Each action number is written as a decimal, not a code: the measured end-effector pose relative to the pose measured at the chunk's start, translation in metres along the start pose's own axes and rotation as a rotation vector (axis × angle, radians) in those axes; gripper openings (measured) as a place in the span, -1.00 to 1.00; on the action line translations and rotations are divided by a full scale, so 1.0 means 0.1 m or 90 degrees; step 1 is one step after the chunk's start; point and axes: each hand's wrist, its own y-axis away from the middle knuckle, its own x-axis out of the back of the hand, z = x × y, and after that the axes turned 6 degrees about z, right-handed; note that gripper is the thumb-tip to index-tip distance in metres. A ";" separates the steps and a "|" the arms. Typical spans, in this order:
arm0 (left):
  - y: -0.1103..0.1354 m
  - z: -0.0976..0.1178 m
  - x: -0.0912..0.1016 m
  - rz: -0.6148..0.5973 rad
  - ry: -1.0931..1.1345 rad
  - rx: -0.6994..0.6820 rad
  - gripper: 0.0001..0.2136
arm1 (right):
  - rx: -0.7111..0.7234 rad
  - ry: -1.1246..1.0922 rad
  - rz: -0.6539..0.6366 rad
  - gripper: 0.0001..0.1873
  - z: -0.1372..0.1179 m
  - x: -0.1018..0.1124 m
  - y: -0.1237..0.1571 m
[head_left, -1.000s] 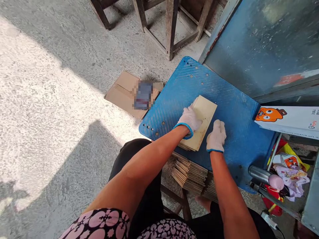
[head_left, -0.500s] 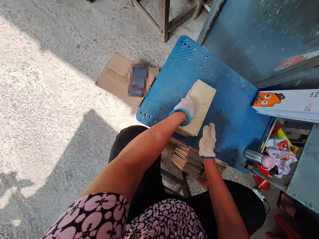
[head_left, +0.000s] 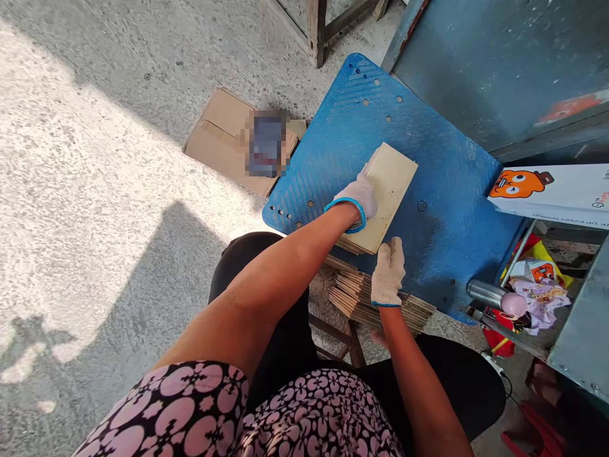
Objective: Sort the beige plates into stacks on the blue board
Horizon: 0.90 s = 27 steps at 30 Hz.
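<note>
A small stack of thin pale wooden sheets [head_left: 392, 181] lies on a blue plastic board [head_left: 438, 209]. My left hand [head_left: 358, 198], in a white knit glove with a blue cuff, lies on the stack's near left part, fingers curled over its edge. My right hand [head_left: 389, 271], gloved the same, rests flat and extended at the stack's near end by the board's front edge. A larger pile of similar sheets [head_left: 361, 298] sits lower, under the board's front edge, partly hidden by my right wrist.
A flattened cardboard box [head_left: 223, 139] lies on the concrete floor left of the board. A blue metal cabinet [head_left: 499, 70] stands at the right, with a white box bearing an orange cartoon [head_left: 552, 190] and a steel flask [head_left: 495, 297] among clutter. Wooden legs [head_left: 316, 32] stand beyond.
My right hand has drawn back from beside the stack toward the board's front edge. My left hand has stayed on the stack. The view has shifted slightly.
</note>
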 end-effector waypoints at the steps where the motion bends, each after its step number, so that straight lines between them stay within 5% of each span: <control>1: 0.01 0.00 0.00 0.012 0.002 -0.010 -0.30 | 0.038 0.025 0.000 -0.30 0.09 0.03 0.10; 5: 0.09 0.03 0.04 0.056 0.003 -0.041 -0.31 | 0.338 0.230 -0.076 -0.38 0.39 0.05 0.50; 8: 0.17 0.06 0.07 0.073 0.020 -0.064 -0.37 | 0.462 0.382 -0.174 -0.43 0.43 -0.05 0.66; 13: 0.24 0.05 0.10 0.085 0.036 -0.077 -0.42 | 0.487 0.477 -0.213 -0.39 0.35 -0.21 0.65; 27: 0.23 0.02 0.13 0.092 0.060 -0.094 -0.42 | 0.540 0.461 -0.210 -0.40 0.39 -0.26 0.68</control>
